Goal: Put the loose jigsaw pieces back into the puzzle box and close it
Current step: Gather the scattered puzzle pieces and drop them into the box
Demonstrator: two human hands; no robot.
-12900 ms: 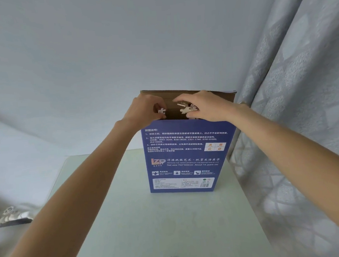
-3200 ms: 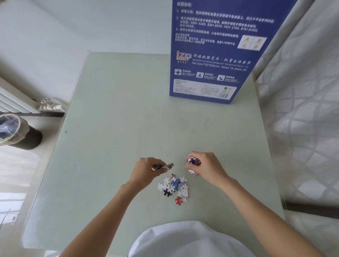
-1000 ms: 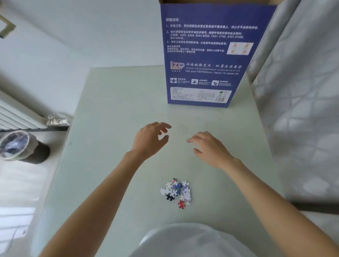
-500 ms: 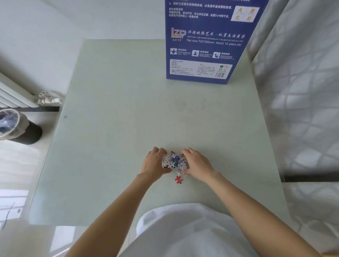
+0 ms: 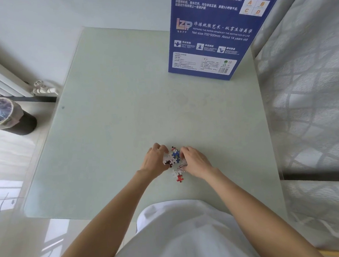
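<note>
Between your two hands at the desk's (image 5: 108, 132) near edge lie the loose jigsaw pieces (image 5: 174, 160), left hand (image 5: 156, 161) and right hand (image 5: 195, 162) cupped against them, fingers curled inward, while the puzzle box (image 5: 214, 35) stands upright well apart, straight ahead and rightward.

We see a bright, evenly lit scene in soft daylight. The strongest light sits at the left edge of the frame, where the glossy floor (image 5: 6, 186) is washed out in pale bands of glare. The glass table top (image 5: 123, 111) shows almost no hard shadows. Wide-angle distortion bends the table's edges and leans the blue box (image 5: 214, 35) toward the upper right. Its large print reads sharply; the small print blurs. The white garment (image 5: 182, 237) at the bottom is overexposed and soft.
</note>
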